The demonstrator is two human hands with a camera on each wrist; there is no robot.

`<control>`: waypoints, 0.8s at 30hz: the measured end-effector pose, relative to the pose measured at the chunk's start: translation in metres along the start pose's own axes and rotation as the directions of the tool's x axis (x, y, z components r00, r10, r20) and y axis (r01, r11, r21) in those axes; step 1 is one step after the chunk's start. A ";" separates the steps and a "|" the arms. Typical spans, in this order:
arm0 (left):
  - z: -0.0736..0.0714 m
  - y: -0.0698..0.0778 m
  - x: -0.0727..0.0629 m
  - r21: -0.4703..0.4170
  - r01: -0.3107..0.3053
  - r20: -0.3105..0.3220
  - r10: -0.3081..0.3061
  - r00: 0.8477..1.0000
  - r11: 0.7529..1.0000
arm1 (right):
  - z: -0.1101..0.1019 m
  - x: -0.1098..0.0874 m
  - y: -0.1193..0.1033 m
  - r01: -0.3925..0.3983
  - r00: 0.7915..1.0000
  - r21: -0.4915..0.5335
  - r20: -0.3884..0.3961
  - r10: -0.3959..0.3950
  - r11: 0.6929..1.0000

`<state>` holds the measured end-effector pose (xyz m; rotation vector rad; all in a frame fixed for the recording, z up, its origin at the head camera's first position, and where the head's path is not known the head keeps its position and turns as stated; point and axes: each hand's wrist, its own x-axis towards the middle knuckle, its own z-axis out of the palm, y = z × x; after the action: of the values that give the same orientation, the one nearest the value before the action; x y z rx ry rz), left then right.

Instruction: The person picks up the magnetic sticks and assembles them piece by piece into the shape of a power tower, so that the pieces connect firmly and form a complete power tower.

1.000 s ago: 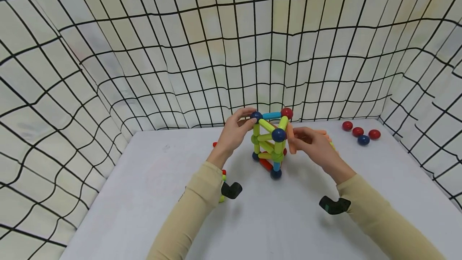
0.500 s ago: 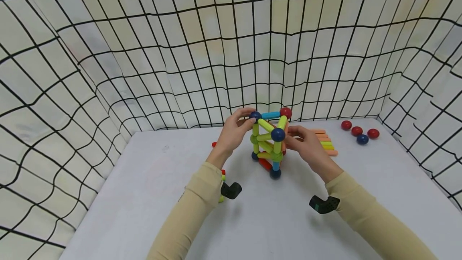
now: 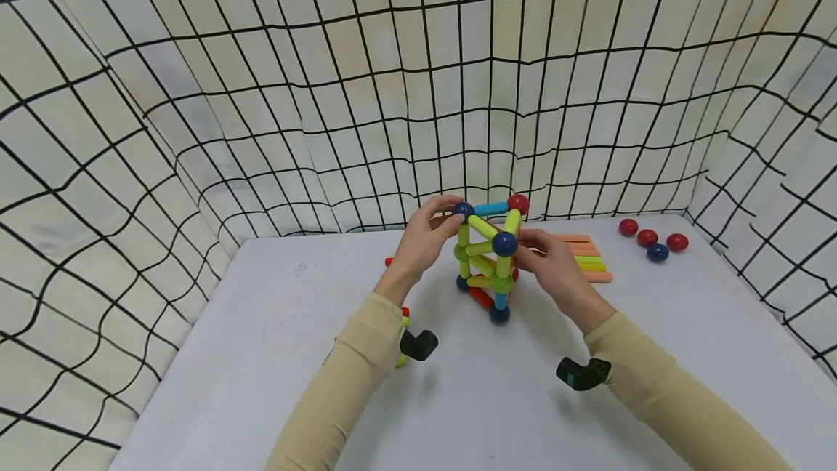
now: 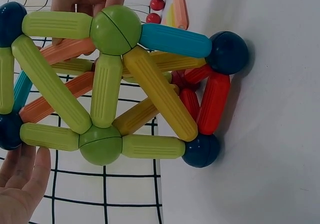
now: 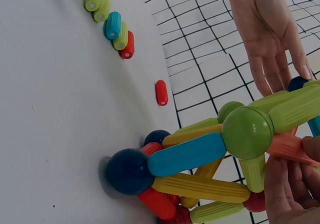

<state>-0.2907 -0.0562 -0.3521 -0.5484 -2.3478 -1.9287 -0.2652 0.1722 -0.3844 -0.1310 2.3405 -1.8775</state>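
Observation:
A tower of magnetic rods and balls (image 3: 482,247) stands upright on the white table, built from green, yellow, red, blue and orange pieces. At its top left corner, my left hand (image 3: 425,238) holds a dark blue ball (image 3: 463,211) between thumb and fingers. On the tower's right side, my right hand (image 3: 556,267) pinches an orange magnetic rod (image 5: 290,148). That rod lies against a green ball (image 5: 247,132) in the right wrist view; its far end is hidden. A red ball (image 3: 519,204) tops the back right corner.
Several orange and yellow rods (image 3: 591,264) lie in a row right of the tower. Beyond them are red balls (image 3: 647,238) and a dark blue ball (image 3: 657,253). Short coloured rods (image 5: 114,25) lie left of the tower. Black netting (image 3: 418,118) surrounds the table.
My right hand has moved left with the orange rod, from beside the tower up against its right side. The left hand has stayed on the dark blue ball.

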 end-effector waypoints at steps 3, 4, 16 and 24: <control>0.000 -0.001 0.000 0.002 0.017 -0.003 -0.017 1.000 1.000 | 0.000 -0.001 0.001 0.005 1.000 -0.008 0.006 -0.005 1.000; -0.001 -0.002 0.000 0.001 0.027 -0.007 -0.027 1.000 1.000 | -0.001 -0.002 0.001 0.002 1.000 -0.015 0.010 -0.002 1.000; -0.002 -0.033 -0.009 0.193 0.198 0.167 -0.231 0.959 0.961 | 0.012 -0.027 0.025 0.101 0.995 -0.243 0.021 -0.099 0.965; -0.006 -0.037 -0.022 0.222 0.198 0.195 -0.242 0.951 0.955 | 0.006 -0.029 0.032 0.201 0.971 -0.357 -0.051 -0.234 0.912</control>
<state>-0.2826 -0.0728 -0.3909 -0.5264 -2.8140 -1.7608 -0.2345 0.1779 -0.4156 -0.3632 2.8105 -1.5565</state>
